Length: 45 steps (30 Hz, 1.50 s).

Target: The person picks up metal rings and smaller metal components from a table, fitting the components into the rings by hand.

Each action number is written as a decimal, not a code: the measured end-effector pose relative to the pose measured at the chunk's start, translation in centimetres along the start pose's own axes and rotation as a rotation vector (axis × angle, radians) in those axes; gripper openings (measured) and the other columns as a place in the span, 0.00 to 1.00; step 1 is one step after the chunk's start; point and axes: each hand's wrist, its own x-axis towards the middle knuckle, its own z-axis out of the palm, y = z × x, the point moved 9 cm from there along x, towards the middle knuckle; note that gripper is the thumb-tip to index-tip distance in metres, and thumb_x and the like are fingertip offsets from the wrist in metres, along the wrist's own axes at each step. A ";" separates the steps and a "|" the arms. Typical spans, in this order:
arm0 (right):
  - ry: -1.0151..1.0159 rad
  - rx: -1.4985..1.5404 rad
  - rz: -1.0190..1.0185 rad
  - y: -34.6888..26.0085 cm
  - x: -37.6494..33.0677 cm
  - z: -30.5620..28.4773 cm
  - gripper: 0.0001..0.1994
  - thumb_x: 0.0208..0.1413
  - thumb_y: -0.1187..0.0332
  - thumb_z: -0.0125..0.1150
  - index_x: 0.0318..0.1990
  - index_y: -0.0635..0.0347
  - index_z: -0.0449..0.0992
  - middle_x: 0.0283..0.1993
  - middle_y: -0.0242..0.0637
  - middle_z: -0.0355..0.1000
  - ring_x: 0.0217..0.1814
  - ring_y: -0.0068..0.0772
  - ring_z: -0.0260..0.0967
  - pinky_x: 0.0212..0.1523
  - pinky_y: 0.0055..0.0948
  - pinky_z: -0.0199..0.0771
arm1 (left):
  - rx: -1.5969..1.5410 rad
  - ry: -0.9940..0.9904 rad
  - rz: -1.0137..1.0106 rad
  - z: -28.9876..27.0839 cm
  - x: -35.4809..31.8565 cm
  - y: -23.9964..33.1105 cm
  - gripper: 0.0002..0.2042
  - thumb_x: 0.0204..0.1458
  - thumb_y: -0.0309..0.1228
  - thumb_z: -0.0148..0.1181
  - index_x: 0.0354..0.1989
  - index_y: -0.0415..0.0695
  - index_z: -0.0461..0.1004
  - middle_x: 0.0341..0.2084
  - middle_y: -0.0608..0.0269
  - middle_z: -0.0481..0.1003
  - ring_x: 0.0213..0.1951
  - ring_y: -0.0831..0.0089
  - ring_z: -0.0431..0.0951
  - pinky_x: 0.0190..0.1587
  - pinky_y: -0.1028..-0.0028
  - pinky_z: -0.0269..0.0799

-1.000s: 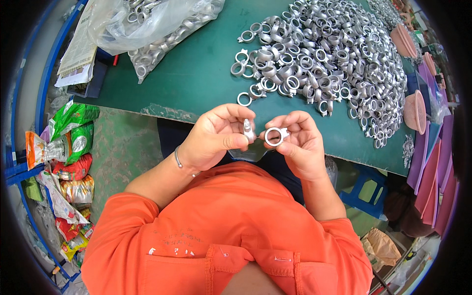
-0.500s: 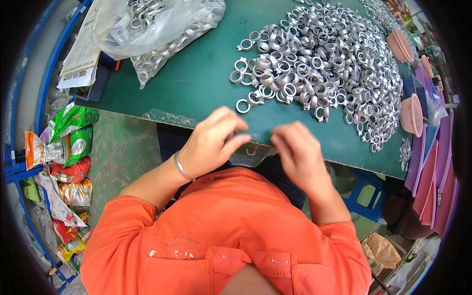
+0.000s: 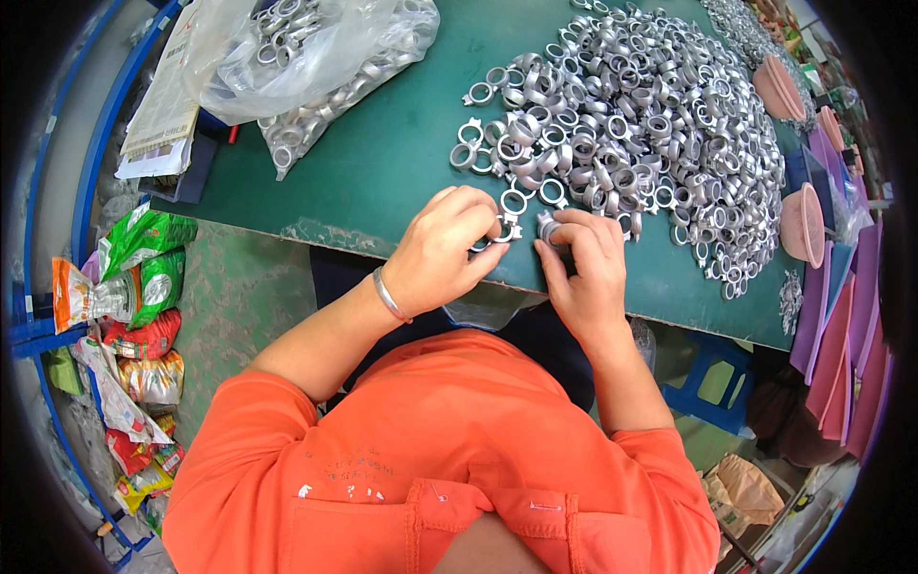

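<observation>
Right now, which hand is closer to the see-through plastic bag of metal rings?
Left. The left hand is at the table's near edge, below and right of the plastic bag. The right hand sits farther right, beyond the left hand.

Workbench corner under even, bright light.
Stood on a mottled grey-green concrete floor point(image 3: 239, 297): a long table with a dark green mat top point(image 3: 382, 163), worn pale along its near edge. Ran along the left: blue metal shelf rails point(image 3: 57, 191). Sat below the table at right: a blue plastic stool point(image 3: 712, 383).
</observation>
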 end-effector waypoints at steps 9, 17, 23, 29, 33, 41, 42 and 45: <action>0.086 1.159 0.514 2.9 -2.4 1.1 0.18 0.48 0.86 0.61 0.47 0.66 0.67 0.51 0.46 0.71 0.53 0.35 0.70 0.52 0.31 0.74 | -0.541 0.014 -0.153 0.4 -1.8 -1.9 0.09 0.44 0.18 0.67 0.32 0.39 0.74 0.43 0.52 0.76 0.43 0.69 0.77 0.45 0.72 0.74; -0.038 1.576 0.675 2.3 -3.3 3.0 0.13 0.55 0.81 0.59 0.47 0.65 0.67 0.53 0.53 0.70 0.52 0.39 0.73 0.52 0.34 0.77 | -1.437 -0.036 -0.564 3.3 -3.6 -1.7 0.17 0.52 0.22 0.62 0.50 0.39 0.70 0.46 0.47 0.75 0.44 0.67 0.79 0.48 0.69 0.77; -0.058 1.694 0.799 2.2 -3.6 3.8 0.08 0.62 0.70 0.54 0.46 0.63 0.69 0.49 0.53 0.73 0.46 0.37 0.76 0.44 0.31 0.80 | -1.593 -0.083 -0.720 4.1 -4.5 -1.6 0.17 0.53 0.24 0.62 0.51 0.41 0.71 0.48 0.46 0.74 0.42 0.65 0.80 0.48 0.68 0.78; -0.156 1.730 0.888 1.8 -4.4 4.3 0.11 0.65 0.63 0.50 0.43 0.63 0.70 0.31 0.43 0.74 0.23 0.24 0.68 0.22 0.18 0.67 | -1.607 -0.053 -0.525 3.1 -3.7 -0.4 0.09 0.54 0.21 0.60 0.43 0.38 0.73 0.39 0.58 0.75 0.38 0.76 0.76 0.41 0.78 0.74; -0.388 1.503 0.913 0.6 -5.9 4.4 0.10 0.65 0.65 0.51 0.39 0.63 0.71 0.26 0.33 0.69 0.19 0.16 0.61 0.17 0.14 0.55 | -1.090 -0.279 -0.393 2.8 -5.2 0.3 0.11 0.46 0.18 0.66 0.37 0.41 0.73 0.33 0.63 0.69 0.31 0.79 0.71 0.31 0.79 0.68; -0.177 0.183 0.098 -1.6 -1.7 0.0 0.07 0.52 0.78 0.61 0.38 0.63 0.72 0.34 0.45 0.69 0.33 0.48 0.70 0.31 0.36 0.71 | -0.196 -0.114 -0.206 -0.2 -3.5 0.9 0.14 0.42 0.24 0.71 0.38 0.40 0.74 0.35 0.62 0.69 0.25 0.79 0.70 0.27 0.79 0.68; -0.146 0.117 0.087 -1.1 -1.4 0.1 0.09 0.49 0.78 0.64 0.38 0.63 0.72 0.38 0.45 0.69 0.37 0.48 0.69 0.36 0.37 0.71 | -0.099 -0.051 -0.161 -0.5 -2.8 1.2 0.15 0.42 0.23 0.70 0.40 0.40 0.74 0.36 0.61 0.69 0.28 0.75 0.71 0.29 0.77 0.69; -0.040 -0.056 0.020 -0.5 0.1 0.3 0.11 0.46 0.78 0.65 0.38 0.63 0.72 0.39 0.43 0.69 0.40 0.48 0.68 0.42 0.38 0.69 | 0.083 -0.025 -0.071 0.0 -1.1 1.2 0.17 0.42 0.21 0.68 0.42 0.40 0.73 0.37 0.59 0.71 0.35 0.67 0.72 0.34 0.74 0.71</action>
